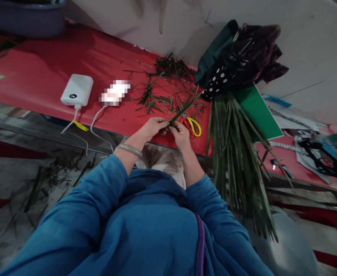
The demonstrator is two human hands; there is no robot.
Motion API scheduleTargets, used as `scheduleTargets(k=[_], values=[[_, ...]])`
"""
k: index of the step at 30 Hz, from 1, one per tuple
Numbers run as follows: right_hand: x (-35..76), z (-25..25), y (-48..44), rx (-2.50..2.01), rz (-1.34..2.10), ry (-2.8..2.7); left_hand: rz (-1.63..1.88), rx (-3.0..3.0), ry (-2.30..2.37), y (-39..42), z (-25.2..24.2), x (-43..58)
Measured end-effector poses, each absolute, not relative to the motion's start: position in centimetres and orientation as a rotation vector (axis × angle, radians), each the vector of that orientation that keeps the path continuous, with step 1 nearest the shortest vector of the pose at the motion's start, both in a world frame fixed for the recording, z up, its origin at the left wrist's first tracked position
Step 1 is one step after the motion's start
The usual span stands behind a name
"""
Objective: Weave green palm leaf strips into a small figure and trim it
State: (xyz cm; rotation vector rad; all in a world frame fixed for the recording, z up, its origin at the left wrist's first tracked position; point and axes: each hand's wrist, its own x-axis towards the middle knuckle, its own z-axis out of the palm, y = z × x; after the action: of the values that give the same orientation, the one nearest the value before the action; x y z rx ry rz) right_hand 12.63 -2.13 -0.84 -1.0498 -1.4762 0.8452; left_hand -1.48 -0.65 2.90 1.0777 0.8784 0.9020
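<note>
A long, narrow green leaf strip [182,111] is lying over the near edge of the red worktop [42,73], its tip slanting up towards the far right. Judging from the tight grip, the strip could be splitting or slipping if the two pinches are twisting unevenly. The yellow-handled scissors [193,125], lying just beyond the knuckles, could be nicking a finger. The left hand [154,126] and right hand [181,134] are touching, each clamping thumb and fingertips on the strip's lower end, wrists bending inwards. A bundle of long green leaves [231,153] is hanging over the near edge, rightwards.
</note>
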Motion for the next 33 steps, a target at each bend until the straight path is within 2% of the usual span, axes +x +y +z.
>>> scheduleTargets(k=[12, 18, 33], values=[[12.8, -1.3, -1.9, -1.092, 0.820, -1.469, 0.808, 1.129, 0.884, -0.6, 3.1, -1.7], [12.6, -0.9, -2.1, -1.107, 0.804, -1.468, 0.894, 1.085, 0.916, -0.7, 2.8, -1.4], [12.4, -0.7, -2.3, -1.165, 0.491, -1.548, 0.989, 1.088, 1.014, -0.7, 2.2, -0.5]])
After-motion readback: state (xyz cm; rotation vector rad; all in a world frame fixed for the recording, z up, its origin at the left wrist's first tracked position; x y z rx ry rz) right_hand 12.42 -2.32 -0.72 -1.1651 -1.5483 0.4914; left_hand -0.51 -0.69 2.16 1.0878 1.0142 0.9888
